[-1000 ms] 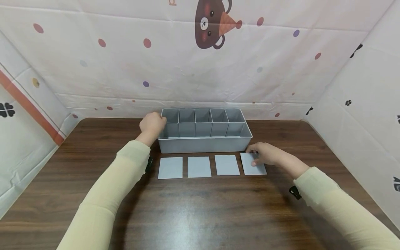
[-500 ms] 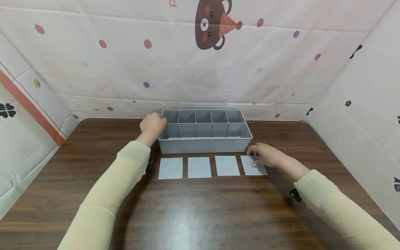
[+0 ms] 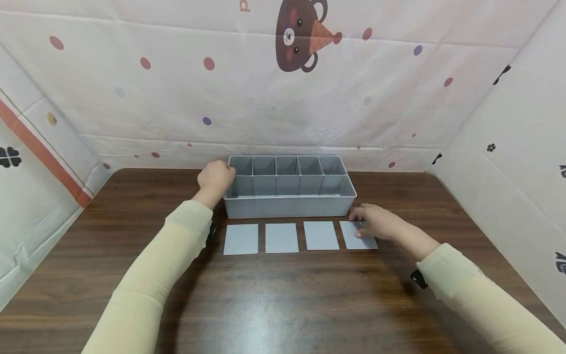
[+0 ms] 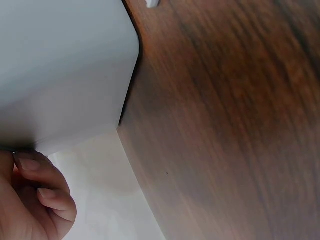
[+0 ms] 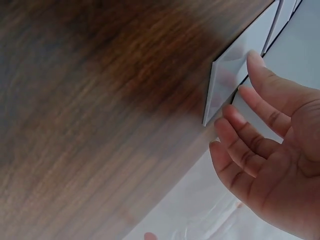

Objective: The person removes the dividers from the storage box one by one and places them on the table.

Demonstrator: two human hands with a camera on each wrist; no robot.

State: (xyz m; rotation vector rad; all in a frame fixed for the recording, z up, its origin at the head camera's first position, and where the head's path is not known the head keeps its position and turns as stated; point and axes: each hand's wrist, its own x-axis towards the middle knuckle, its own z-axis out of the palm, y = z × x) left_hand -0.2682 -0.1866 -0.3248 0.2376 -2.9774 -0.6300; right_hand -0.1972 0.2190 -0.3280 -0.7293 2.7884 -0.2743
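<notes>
A long grey box (image 3: 289, 207) with thin dividers stands at the back of the wooden table. My left hand (image 3: 215, 180) grips its left rim, and curled fingers (image 4: 47, 175) show against the box wall in the left wrist view. Several pale square tiles lie in a row before the box. Over the rightmost tile (image 3: 360, 242) hovers my right hand (image 3: 376, 220), loosely bent, thumb at the tile's surface and fingertips near the box's front right corner. In the right wrist view the tile (image 5: 232, 65) lies flat beside the thumb; whether the thumb touches it I cannot tell.
The other tiles are a left one (image 3: 240, 240), a second (image 3: 281, 238) and a third (image 3: 321, 235), set apart by narrow gaps. Behind the table (image 3: 283, 295) hangs a patterned cloth (image 3: 247, 98), with more cloth at both sides.
The rightmost tile's far edge has come down slightly and it now lies level with the others. My right hand has barely shifted; my left hand stays on the box.
</notes>
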